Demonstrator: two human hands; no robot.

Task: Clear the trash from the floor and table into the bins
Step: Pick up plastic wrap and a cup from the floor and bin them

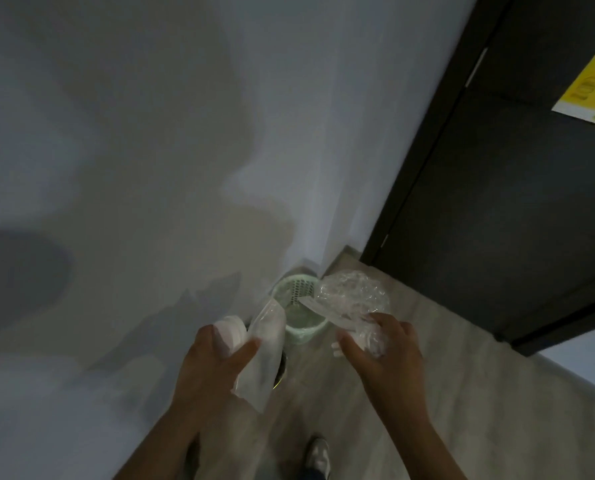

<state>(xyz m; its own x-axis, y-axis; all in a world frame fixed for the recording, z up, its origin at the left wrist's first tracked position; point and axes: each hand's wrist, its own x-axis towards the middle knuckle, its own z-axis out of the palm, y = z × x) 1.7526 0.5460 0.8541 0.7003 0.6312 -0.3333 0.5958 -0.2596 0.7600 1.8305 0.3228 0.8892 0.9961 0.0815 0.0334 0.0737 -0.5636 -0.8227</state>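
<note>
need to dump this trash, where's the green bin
Head view: the green bin stands in the wall corner left of the dark door, just beyond the white wrapper in the left hand and the clear plastic in the right hand.

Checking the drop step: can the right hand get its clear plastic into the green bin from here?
Probably yes. The right hand holds the crumpled plastic above the open green bin, with nothing covering its mouth; the white wrapper in the left hand overlaps only its left edge.

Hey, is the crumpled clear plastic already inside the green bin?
No, the right hand grips the crumpled clear plastic in the air, outside the green bin.
</note>
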